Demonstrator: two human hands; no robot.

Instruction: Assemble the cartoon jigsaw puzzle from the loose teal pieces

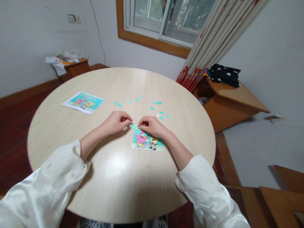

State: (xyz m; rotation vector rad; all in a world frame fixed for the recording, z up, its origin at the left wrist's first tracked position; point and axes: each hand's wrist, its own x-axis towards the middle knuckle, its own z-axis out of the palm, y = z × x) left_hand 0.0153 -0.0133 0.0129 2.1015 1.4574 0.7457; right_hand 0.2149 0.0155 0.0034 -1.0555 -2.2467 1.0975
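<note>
Your left hand (116, 122), right hand (153, 125) curled near 11 o'clock corner of puzzle (146, 141), can't tell if pinching anything. Puzzle's at your 12 on surface (106, 183). Piece-fitting step imo; next move calls for careful lining-up.

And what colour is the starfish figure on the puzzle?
The starfish figure is mainly pink; head view.

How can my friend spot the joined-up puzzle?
Find the big round table. Near its middle, partly hidden by the right hand, lies the puzzle showing a pink character and a yellow one. It's made of joined pieces, unlike the loose pieces scattered beyond or the printed sheet at left.
</note>
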